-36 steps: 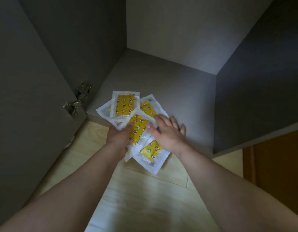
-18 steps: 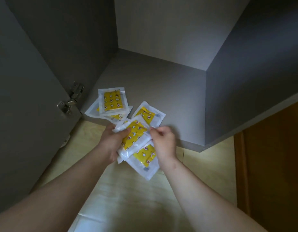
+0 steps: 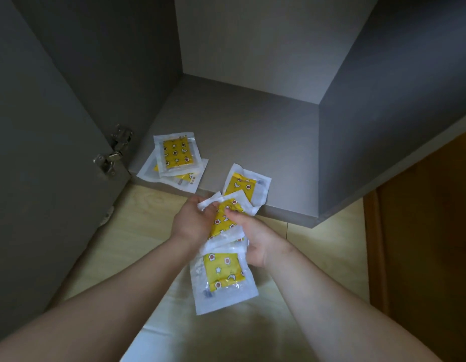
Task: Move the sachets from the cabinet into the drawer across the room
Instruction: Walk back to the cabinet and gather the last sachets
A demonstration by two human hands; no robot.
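Clear sachets with yellow patterned pads lie at the front of the grey cabinet floor (image 3: 242, 137). Two stacked sachets (image 3: 177, 155) rest at the front left corner, and a single sachet (image 3: 249, 184) sits at the front edge. My left hand (image 3: 192, 220) and my right hand (image 3: 255, 236) are both closed on a small bundle of sachets (image 3: 224, 220) just in front of the cabinet. One sachet of that bundle (image 3: 221, 275) hangs down below my hands over the floor.
The open cabinet door (image 3: 43, 158) stands on the left with its metal hinge (image 3: 113, 152). A pale wooden floor (image 3: 127, 236) lies below. A brown wooden panel (image 3: 430, 231) stands to the right of the cabinet's side wall.
My hands have drawn the bundle of sachets back out of the cabinet toward me. The right hand went from lying flat on the pile to gripping the bundle. The other sachets stayed in place.
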